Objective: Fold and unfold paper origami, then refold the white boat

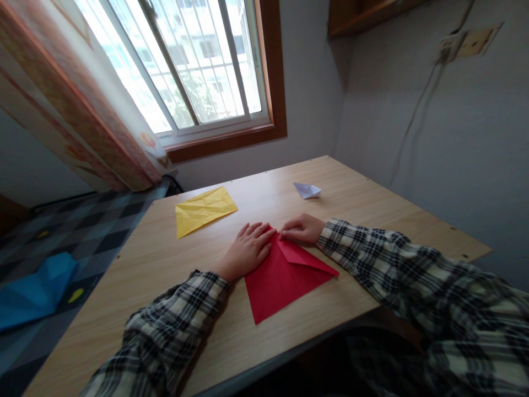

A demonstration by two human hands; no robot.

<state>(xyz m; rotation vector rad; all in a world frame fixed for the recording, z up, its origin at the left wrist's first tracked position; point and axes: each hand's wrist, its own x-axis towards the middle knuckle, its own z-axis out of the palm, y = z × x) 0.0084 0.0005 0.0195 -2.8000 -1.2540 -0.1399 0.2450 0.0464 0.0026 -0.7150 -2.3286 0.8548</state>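
Left hand lies flat, fingers spread, pinning the folded red paper sheet mid-frame; right hand fingers press together on its tip. Best creased firmly outward.

Pale wooden surface set into the corner of a small room, its far edge close under a window. White barred sliding panes, brown wooden frame, bright daylight outside. Patterned orange curtain drawn down the left side. Grey-white walls, dim toward the corner. Wooden shelf high on the right wall, beside it a socket plate with a cable trailing down. Left of the surface, dark checked bedding, a crumpled blue sheet on it
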